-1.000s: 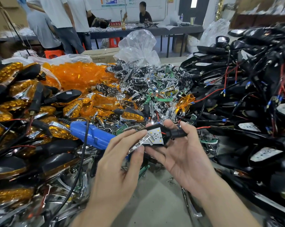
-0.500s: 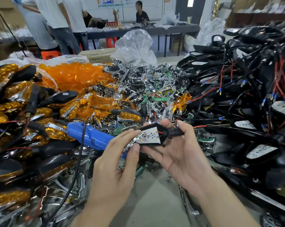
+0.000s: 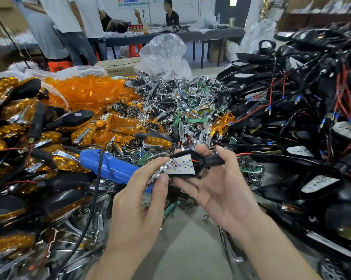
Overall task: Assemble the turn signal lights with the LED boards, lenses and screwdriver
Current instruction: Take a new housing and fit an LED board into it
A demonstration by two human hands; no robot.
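Note:
My right hand (image 3: 217, 190) grips a black turn signal housing (image 3: 199, 162) by its stem, with a white LED board (image 3: 182, 165) facing up inside it. My left hand (image 3: 142, 199) pinches a chrome reflector piece (image 3: 162, 170) at the housing's left tip. The blue electric screwdriver (image 3: 108, 168) lies on the pile just left of my hands, its black cable trailing toward me. Loose orange lenses (image 3: 89, 93) are heaped at the back left.
Finished amber signals (image 3: 15, 122) are stacked on the left. A heap of chrome reflectors (image 3: 170, 106) fills the middle. Black housings with red and black wires (image 3: 312, 118) pile up on the right. Bare grey table (image 3: 182, 249) shows between my forearms. People stand at the back.
Both hands hold the housing much as before. My left fingers have shifted slightly on the chrome piece at its tip, and the view has drifted a little.

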